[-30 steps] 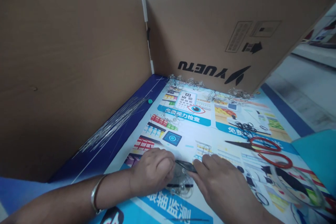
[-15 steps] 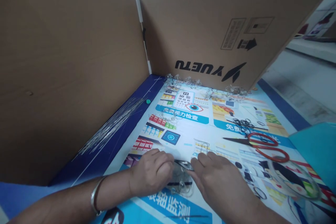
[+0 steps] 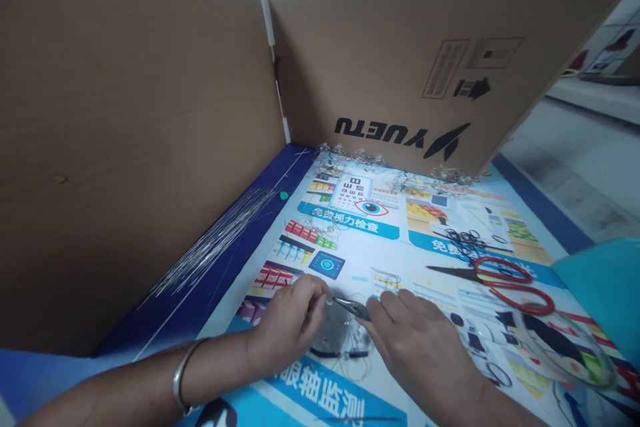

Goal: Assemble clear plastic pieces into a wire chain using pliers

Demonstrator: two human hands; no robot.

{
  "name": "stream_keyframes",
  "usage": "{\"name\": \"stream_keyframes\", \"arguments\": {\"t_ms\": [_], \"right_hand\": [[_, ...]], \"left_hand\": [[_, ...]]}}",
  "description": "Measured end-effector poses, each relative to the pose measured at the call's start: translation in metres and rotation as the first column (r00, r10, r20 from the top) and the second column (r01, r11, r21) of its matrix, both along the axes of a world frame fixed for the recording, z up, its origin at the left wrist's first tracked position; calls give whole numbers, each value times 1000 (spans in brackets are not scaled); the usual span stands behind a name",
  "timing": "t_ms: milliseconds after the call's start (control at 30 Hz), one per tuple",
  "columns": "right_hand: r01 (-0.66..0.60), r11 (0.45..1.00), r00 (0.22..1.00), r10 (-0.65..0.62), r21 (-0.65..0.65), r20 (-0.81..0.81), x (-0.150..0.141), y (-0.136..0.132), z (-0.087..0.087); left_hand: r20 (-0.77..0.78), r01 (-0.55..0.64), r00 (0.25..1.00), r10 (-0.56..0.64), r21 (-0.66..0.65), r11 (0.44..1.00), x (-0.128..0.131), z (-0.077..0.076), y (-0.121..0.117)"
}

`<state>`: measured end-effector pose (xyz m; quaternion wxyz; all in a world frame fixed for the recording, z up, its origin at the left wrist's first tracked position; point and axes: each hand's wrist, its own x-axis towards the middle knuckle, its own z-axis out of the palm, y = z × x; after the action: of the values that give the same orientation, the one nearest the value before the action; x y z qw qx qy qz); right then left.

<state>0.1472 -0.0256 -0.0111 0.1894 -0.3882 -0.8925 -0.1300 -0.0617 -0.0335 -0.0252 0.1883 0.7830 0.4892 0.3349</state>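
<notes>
My right hand [image 3: 417, 337] is closed around a pair of pliers [image 3: 351, 307], whose slim metal jaws point left. The tips of the jaws meet the fingers of my left hand [image 3: 295, 317], which are pinched together. A small clear, shiny piece [image 3: 329, 302] shows at that spot, too small to name. Below the pliers, between both hands, a tangle of thin clear wire pieces [image 3: 345, 337] lies over a dark bar on the printed sheet. What exactly the left fingers pinch is hidden.
Red-handled scissors [image 3: 517, 283] lie at the right beside black loops [image 3: 465, 241] and a clear round dish [image 3: 575, 347]. Long thin wires [image 3: 215, 240] rest at the left. Clear wire pieces [image 3: 350, 155] line the foot of the cardboard wall [image 3: 400, 67].
My left hand has turned and risen slightly, its fingers drawn up to the plier tips. The plier jaws now show more clearly and tilt up to the left.
</notes>
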Motion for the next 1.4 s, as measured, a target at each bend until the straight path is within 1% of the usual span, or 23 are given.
{"name": "stream_keyframes", "arguments": {"t_ms": [100,200,333,467,567,633,667,700,767,800,833,867,900,933,967,1000,1067,1100,1300,1400], "right_hand": [[-2,1000,1000,2,19,-2,1,0,-2],[-17,999,1000,17,36,5,1,0,-3],[-55,994,998,54,95,12,2,3,-6],[-98,985,994,89,142,64,7,5,-6],[-152,976,984,135,153,116,12,5,-3],[-163,973,984,149,165,94,14,6,-1],[-148,975,989,141,166,52,15,7,-1],[-125,980,992,128,156,-9,14,9,-2],[-81,993,982,93,83,-163,13,12,-4],[-73,997,968,74,13,-239,12,14,-5],[-73,994,953,45,-82,-300,11,15,-5],[-81,978,939,10,-194,-344,9,16,-5],[-95,945,928,-29,-312,-372,8,16,-4],[-105,899,922,-73,-426,-381,5,16,-2],[-118,846,918,-107,-520,-381,3,15,0],[-141,803,912,-122,-579,-391,0,15,2],[-167,757,902,-142,-632,-408,-5,13,5],[-171,747,899,-148,-643,-412,-8,12,6],[-165,715,901,-171,-680,-399,-15,10,4],[-172,714,896,-174,-679,-409,-18,9,3]], "left_hand": [[77,-26,996,33,-91,996,1,3,1],[150,-28,987,49,-140,990,3,7,2],[243,-38,965,94,-224,974,3,7,2],[338,-10,933,123,-317,948,2,3,5],[429,-12,881,198,-398,917,-2,1,13],[490,-19,832,260,-444,896,-6,2,18],[504,-14,825,255,-433,901,-7,3,20],[501,-3,836,226,-407,914,-9,4,21],[464,49,878,119,-335,941,-11,6,21],[437,86,898,60,-307,948,-11,7,20],[411,123,911,8,-290,949,-11,9,19],[393,153,919,-32,-282,947,-10,10,18],[380,175,923,-59,-276,945,-9,11,16],[373,187,925,-77,-271,944,-8,11,15],[367,192,926,-85,-265,945,-7,12,14],[361,192,928,-90,-256,948,-5,13,14],[333,187,938,-101,-237,953,-3,13,13],[310,182,945,-105,-230,956,-3,12,12],[156,161,978,-138,-144,976,-2,8,10],[107,137,986,-124,-118,984,0,7,8]]}}
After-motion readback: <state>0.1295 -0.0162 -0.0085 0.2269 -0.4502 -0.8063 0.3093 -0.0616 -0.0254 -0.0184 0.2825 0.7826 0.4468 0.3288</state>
